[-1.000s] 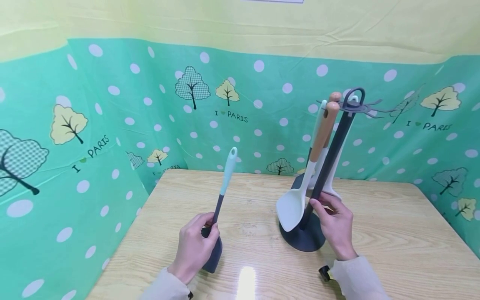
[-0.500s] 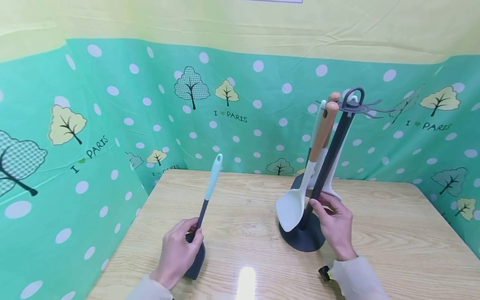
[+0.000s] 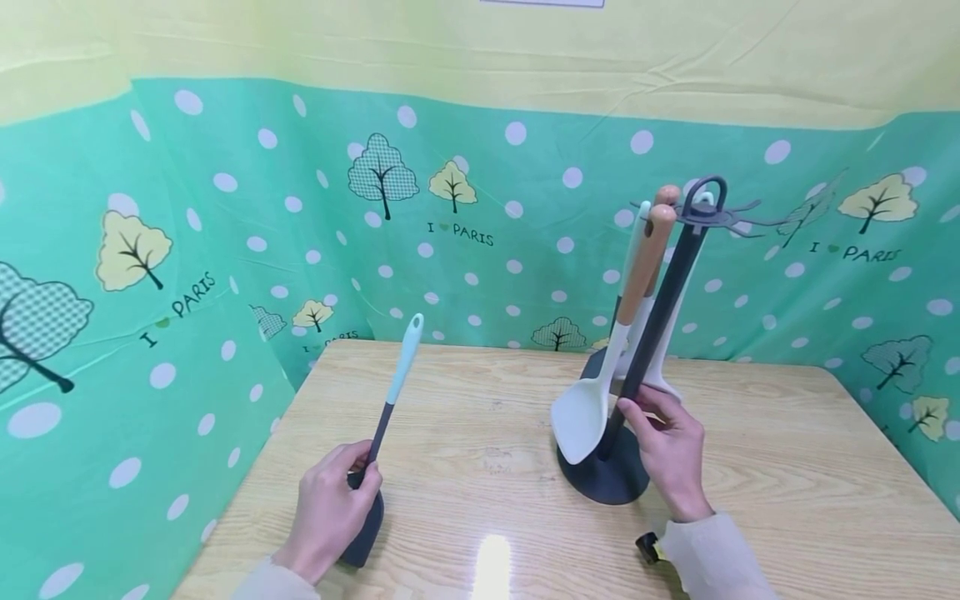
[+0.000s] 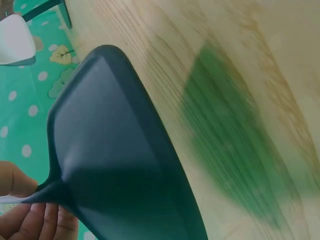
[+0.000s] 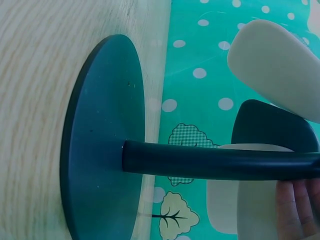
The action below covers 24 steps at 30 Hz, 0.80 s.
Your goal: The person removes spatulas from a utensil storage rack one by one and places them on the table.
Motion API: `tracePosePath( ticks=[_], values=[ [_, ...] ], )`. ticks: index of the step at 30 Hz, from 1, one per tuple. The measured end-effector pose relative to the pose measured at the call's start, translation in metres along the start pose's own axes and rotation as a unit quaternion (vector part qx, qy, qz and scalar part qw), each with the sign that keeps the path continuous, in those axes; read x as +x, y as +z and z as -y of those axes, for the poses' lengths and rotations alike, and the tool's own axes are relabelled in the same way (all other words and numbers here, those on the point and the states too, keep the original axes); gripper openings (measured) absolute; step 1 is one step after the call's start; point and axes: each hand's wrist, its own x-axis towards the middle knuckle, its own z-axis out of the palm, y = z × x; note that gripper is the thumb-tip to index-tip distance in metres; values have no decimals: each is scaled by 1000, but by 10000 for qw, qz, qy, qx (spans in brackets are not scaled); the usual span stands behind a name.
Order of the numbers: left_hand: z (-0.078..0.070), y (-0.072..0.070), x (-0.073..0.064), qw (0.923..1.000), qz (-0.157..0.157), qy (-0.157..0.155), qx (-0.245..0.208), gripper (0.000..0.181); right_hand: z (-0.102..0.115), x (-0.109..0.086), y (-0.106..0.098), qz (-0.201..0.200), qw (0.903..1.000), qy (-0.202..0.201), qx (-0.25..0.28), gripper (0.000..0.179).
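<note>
My left hand (image 3: pixel 330 504) pinches a spatula (image 3: pixel 405 358) at its dark neck, just above the blade. The light blue handle points up and away, and the dark blade (image 4: pixel 115 135) angles down over the tabletop. My right hand (image 3: pixel 671 446) holds the black pole of a utensil stand (image 3: pixel 663 312) low down, thumb on the near side. Its fingers (image 5: pixel 297 210) show against the pole in the right wrist view. From the hooked top of the stand hang several utensils, including a white turner (image 3: pixel 581 421) with a wooden handle. Those behind it are partly hidden.
The stand's round black base (image 3: pixel 600 479) rests on the wooden table (image 3: pixel 487 433). Behind and to the left hangs a green and yellow patterned cloth (image 3: pixel 480 183). A small black object (image 3: pixel 647 547) is at my right sleeve.
My left hand has moved left and slightly toward me with the spatula still in its grip. My right hand and the stand have stayed in place.
</note>
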Motion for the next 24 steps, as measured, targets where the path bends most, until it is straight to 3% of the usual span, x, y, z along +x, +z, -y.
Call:
tracePosePath(
  ticks=[8, 16, 24],
  values=[
    [13, -9, 1, 9992, 193, -309, 153, 25, 31, -7, -3, 21, 9999, -121, -16, 26],
    [25, -17, 3, 9973, 392, -517, 336, 24, 5, -1, 0, 24, 10000, -13, 21, 27],
    [33, -23, 8, 9880, 964, -1138, 402, 25, -5, 0, 0, 50, 9999, -26, 134, 29]
  ],
)
